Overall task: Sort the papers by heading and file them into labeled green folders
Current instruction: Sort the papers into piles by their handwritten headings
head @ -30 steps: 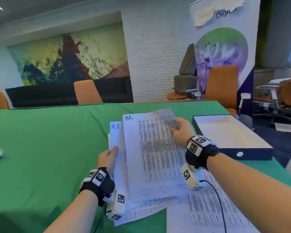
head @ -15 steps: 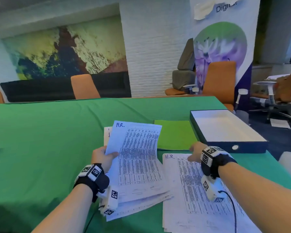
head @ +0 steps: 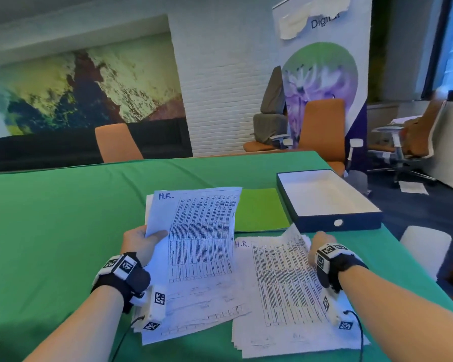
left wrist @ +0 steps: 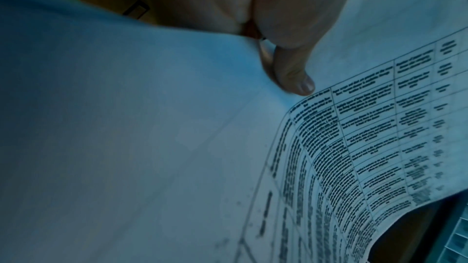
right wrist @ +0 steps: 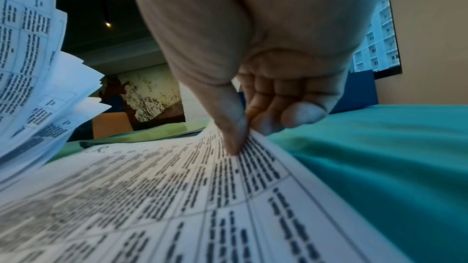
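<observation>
My left hand [head: 144, 237] grips a raised sheaf of printed sheets [head: 199, 246] by its left edge, the top one headed "H.R."; the thumb [left wrist: 293, 75] lies across the top page [left wrist: 380, 127]. To the right a second pile of sheets [head: 280, 288], also headed "H.R.", lies flat on the green tablecloth. My right hand [head: 318, 242] pinches the far right edge of that pile's top sheet [right wrist: 202, 187] between thumb [right wrist: 228, 127] and fingers, and the corner curls up. A light green folder [head: 260, 209] lies shut behind the flat pile.
An open dark blue box [head: 351, 222] with a white inside stands at the right behind the pile, near the table's right edge. Orange chairs [head: 118, 143] stand beyond the far edge. The left of the green table [head: 50, 218] holds only cloth.
My right hand carried an "H.R." sheet from the held sheaf to the pile on the right, laid it down, and now pinches its far right edge. The left hand kept its hold.
</observation>
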The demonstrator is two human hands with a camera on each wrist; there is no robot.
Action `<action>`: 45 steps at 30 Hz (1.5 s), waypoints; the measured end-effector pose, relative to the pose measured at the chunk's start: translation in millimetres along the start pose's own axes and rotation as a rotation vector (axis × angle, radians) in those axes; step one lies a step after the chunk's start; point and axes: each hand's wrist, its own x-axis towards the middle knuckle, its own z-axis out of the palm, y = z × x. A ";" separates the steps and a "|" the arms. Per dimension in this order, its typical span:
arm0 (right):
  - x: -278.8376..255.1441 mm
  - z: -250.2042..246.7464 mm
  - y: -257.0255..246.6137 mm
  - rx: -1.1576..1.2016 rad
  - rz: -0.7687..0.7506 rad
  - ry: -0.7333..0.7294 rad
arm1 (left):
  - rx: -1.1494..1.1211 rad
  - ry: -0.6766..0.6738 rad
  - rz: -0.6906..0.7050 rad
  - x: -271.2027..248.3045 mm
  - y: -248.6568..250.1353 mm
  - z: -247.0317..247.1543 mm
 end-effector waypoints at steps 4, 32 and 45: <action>3.5 -10.4 -2.4 0.190 -0.119 0.122 | -0.030 -0.006 -0.049 5.6 -5.9 3.9; 10.3 22.2 -120.8 0.274 -0.395 -0.139 | 0.047 -0.030 -0.081 19.6 -31.4 5.6; 0.7 14.2 7.0 -0.220 -0.037 -0.159 | 0.087 -0.006 -0.021 7.2 -9.1 4.0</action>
